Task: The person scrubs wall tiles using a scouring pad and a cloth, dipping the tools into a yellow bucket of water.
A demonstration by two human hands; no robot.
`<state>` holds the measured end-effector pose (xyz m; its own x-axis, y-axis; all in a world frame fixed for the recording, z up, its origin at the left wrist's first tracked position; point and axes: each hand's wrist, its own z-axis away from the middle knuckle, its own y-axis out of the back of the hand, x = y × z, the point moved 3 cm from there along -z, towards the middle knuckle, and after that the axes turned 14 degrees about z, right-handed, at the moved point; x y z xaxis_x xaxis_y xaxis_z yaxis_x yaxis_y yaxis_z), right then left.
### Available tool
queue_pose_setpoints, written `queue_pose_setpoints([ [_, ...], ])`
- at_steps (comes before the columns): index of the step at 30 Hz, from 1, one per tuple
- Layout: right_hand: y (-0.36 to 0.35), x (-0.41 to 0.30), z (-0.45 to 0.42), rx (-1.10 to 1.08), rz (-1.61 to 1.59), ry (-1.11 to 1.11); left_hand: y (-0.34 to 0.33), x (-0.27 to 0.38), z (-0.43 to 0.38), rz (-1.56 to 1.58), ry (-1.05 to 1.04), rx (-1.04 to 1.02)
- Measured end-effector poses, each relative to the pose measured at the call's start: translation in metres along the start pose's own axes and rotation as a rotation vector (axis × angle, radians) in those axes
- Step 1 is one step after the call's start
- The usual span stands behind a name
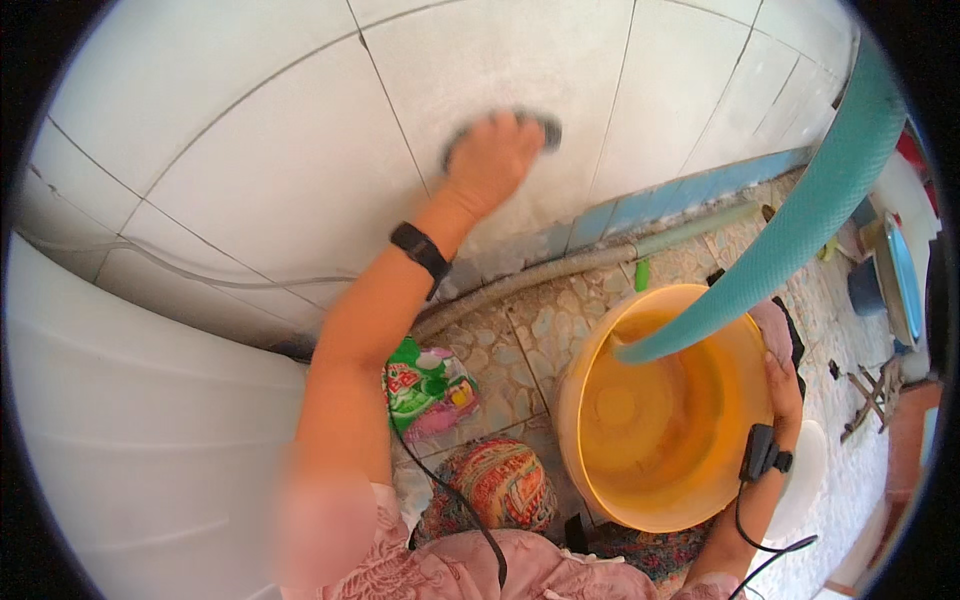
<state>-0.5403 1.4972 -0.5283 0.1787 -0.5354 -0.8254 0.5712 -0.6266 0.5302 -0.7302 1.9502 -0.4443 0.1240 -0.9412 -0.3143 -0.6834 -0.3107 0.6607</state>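
Note:
My left hand [495, 154] presses a dark scrubbing pad or brush [551, 131] against the white wall tiles [315, 142]; hand and tool are blurred, so its exact kind cannot be told. A large yellow-orange plastic tub [574, 450] with liquid in it stands before me. My right hand [780, 375] is at the tub's right outer side, partly hidden, beside or on a greyish-pink cloth [772, 330]; whether its fingers grip anything is unclear. A thick teal hose [772, 247] hangs down into the tub.
A green and pink packet [431, 386] lies on the patterned floor tiles left of the tub. A pipe [555, 277] runs along the wall's foot. At the left bulges a large white container [150, 420]. Basins [904, 277] stand at the far right, and a black cable [442, 484] hangs near me.

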Motion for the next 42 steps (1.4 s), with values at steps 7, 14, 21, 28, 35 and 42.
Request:
queue_pose_setpoints([
  [7, -0.005, -0.008, -0.004, -0.056, -0.048, -0.025, -0.082, 0.039, 0.089, -0.045, -0.119, -0.514],
  [14, -0.002, -0.012, 0.005, 0.006, -0.029, 0.034, 0.082, -0.044, -0.078, -0.189, -0.138, 0.569],
  [21, -0.009, -0.013, -0.001, -0.136, -0.145, 0.106, -0.068, 0.033, 0.093, -0.030, -0.130, -0.456],
  [28, -0.008, -0.013, -0.001, -0.014, -0.094, 0.048, 0.036, -0.019, -0.030, -0.010, -0.028, 0.187],
  [35, -0.006, -0.008, -0.001, -0.016, -0.084, 0.053, 0.079, -0.030, -0.017, 0.039, 0.080, 0.054],
  [42, -0.004, -0.006, 0.001, -0.005, -0.087, 0.072, 0.073, -0.029, 0.044, 0.006, 0.078, 0.074],
])
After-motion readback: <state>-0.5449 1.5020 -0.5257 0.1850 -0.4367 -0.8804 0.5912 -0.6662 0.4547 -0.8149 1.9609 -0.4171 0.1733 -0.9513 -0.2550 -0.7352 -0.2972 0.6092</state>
